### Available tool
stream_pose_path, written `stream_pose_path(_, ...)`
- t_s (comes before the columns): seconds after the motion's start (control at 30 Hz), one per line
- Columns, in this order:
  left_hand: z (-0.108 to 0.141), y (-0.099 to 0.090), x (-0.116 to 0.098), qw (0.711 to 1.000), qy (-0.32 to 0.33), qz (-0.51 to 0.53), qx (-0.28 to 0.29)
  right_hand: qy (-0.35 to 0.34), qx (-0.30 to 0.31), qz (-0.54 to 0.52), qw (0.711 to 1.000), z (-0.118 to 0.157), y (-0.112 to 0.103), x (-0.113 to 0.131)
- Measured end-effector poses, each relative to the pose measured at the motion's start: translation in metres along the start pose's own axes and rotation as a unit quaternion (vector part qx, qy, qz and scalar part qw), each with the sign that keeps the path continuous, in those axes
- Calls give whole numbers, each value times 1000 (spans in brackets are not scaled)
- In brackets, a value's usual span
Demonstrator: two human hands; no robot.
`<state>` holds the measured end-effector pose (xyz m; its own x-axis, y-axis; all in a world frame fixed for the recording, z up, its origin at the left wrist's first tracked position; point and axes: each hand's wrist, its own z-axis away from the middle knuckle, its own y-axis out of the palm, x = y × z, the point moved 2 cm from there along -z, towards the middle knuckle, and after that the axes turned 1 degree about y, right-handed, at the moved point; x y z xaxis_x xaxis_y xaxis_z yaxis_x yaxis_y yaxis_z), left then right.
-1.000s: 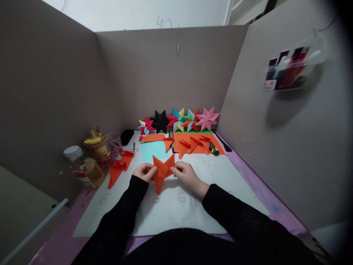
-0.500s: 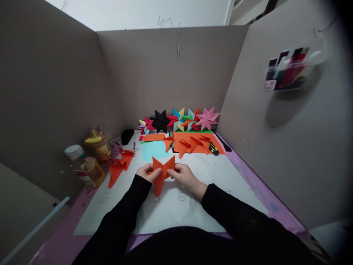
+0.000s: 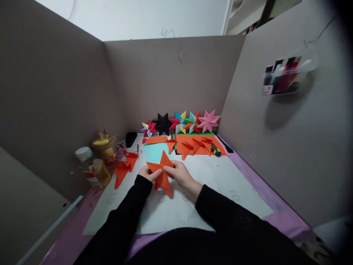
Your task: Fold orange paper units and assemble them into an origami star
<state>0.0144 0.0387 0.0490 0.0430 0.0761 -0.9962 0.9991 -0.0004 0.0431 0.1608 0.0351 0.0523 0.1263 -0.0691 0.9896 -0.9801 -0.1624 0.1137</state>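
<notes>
Between both hands is an orange folded-paper star piece (image 3: 163, 180), held over the white paper sheet (image 3: 209, 198) with several points sticking out. My left hand (image 3: 149, 173) pinches its left side, thumb on top. From the right, my right hand (image 3: 180, 175) grips it with the thumb near the centre; the fingers underneath are partly hidden. To the left lie loose orange folded pieces (image 3: 122, 170). Beyond my hands, more orange folded pieces (image 3: 196, 146) rest on orange paper (image 3: 182, 150), beside a light blue sheet (image 3: 157, 151).
Finished paper stars, including a black star (image 3: 162, 124) and a pink star (image 3: 209, 121), lean on the back panel. At left stand a bottle (image 3: 95, 171) and a brown tub (image 3: 104, 149), near scissors (image 3: 138, 149). A yellow-black cutter (image 3: 216, 150) lies at right.
The orange star piece has been turned between my hands, so its points face other ways. My right hand's thumb has come closer to the centre. The whole view has shifted slightly.
</notes>
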Motion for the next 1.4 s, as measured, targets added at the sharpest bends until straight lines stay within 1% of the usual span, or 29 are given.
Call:
stream_pose_path(0.1, 0, -1, 5, 999, -15, 29, -31, 11, -3, -15, 1000, -1, 7, -7)
stream_pose_path(0.27, -1, 2, 13, 995, -23, 75, -64, 30, 29, -51, 998, 2, 7, -10)
stream_pose_path(0.4, 2, 5, 14, 995, -31, 84, -45, 59, 37, -45, 997, 5, 3, -12)
stream_pose_path(0.47, 4, 4, 13, 996, -36, 69, -39, 65, 44, -39, 996, 5, 2, -12)
stream_pose_path(0.57, 6, 2, 12, 997, -49, 41, -48, 59, 52, -37, 996, 5, 0, -13)
stream_pose_path(0.73, 7, 2, 13, 997, -52, 22, -56, 45, 32, -18, 998, 4, -4, -12)
stream_pose_path(0.83, 6, 0, 12, 998, -32, 5, -62, 28, 40, 15, 999, 3, -6, -11)
stream_pose_path(0.97, 1, -8, 6, 997, 4, -17, -70, 21, 48, 31, 998, 3, -10, -9)
stream_pose_path(1.07, -1, -13, 1, 997, -13, -50, -60, 38, 71, 40, 996, 3, -14, -8)
stream_pose_path(1.17, 0, -14, -2, 996, -26, -64, -55, 45, 90, 57, 993, 3, -17, -4)
stream_pose_path(1.3, 3, -13, -2, 995, 5, -67, -75, 48, 109, 71, 990, 4, -19, 2)
stream_pose_path(1.4, 4, -12, 1, 994, 15, -71, -85, 50, 107, 84, 989, 5, -19, 4)
